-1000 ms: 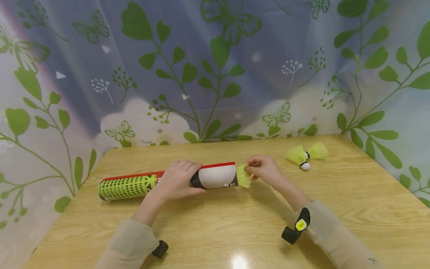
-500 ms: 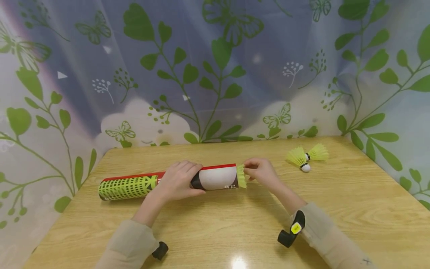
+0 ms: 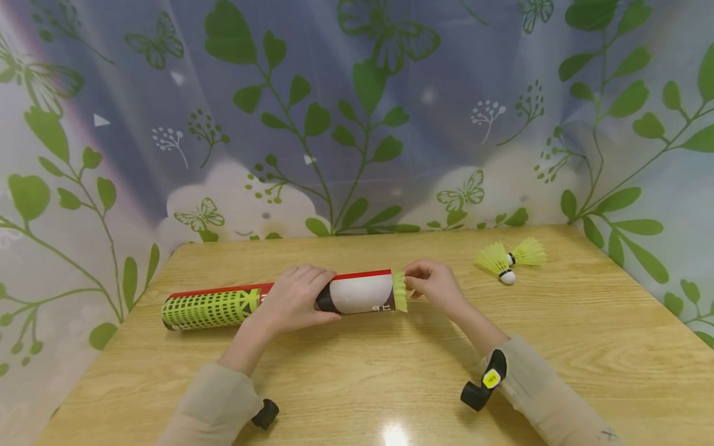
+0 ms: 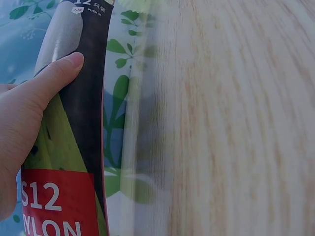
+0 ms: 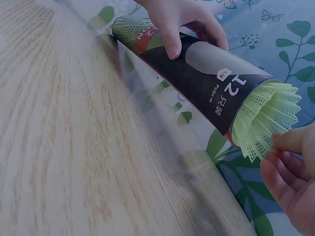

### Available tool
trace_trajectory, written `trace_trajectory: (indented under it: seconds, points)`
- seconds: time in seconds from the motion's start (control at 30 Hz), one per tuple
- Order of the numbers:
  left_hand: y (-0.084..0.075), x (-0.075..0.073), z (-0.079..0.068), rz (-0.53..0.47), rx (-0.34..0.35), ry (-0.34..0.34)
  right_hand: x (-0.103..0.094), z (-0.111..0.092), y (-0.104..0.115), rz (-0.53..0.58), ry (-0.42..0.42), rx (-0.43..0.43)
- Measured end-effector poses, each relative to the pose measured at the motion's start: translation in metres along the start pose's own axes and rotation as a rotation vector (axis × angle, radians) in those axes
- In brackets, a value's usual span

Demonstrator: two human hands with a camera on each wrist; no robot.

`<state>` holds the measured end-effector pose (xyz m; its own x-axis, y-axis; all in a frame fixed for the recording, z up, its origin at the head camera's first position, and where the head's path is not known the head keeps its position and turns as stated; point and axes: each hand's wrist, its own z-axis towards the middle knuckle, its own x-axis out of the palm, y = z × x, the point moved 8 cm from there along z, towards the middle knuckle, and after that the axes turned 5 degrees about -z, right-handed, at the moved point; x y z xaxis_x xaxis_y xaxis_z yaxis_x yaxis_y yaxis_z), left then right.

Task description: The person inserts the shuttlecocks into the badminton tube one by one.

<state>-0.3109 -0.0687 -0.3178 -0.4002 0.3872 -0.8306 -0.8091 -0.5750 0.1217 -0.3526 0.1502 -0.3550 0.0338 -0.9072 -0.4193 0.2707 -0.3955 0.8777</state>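
A long shuttlecock tube (image 3: 362,294) in red, white, black and yellow-green lies across the wooden table, its open end to the right. My left hand (image 3: 294,298) grips it round the middle from above; in the left wrist view the thumb lies along the tube's dark side. A yellow-green shuttlecock (image 5: 261,118) sits in that end, with only the flared rim of its skirt outside and its cork hidden. At the skirt's edge, the thumb and forefinger of my right hand (image 3: 436,288) pinch it.
Two more shuttlecocks lie together at the back right: one (image 3: 493,259) with its white cork toward me, the other (image 3: 528,251) behind it. A leaf-patterned curtain (image 3: 357,155) hangs along the back edge of the table (image 3: 334,384).
The shuttlecock has gone further into the tube, leaving less of its skirt outside. My right hand has shifted slightly left with it. My left hand has stayed on the tube.
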Motion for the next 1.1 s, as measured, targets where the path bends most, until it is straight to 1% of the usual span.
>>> trace_trajectory:
  seconds: [0.43,0.63,0.9,1.1]
  points:
    - [0.001,0.000,0.000,-0.007,-0.024,0.021,0.002,0.003,-0.006,0.016,-0.002,0.036]
    - [0.001,0.000,0.000,-0.014,-0.018,0.013,0.007,0.003,-0.004,0.041,0.008,0.013]
    - [0.000,-0.001,0.000,-0.013,-0.007,-0.004,0.011,0.003,-0.004,0.048,0.001,0.033]
    - [0.000,0.000,0.000,0.000,-0.006,0.003,0.012,0.003,-0.001,0.041,-0.006,0.016]
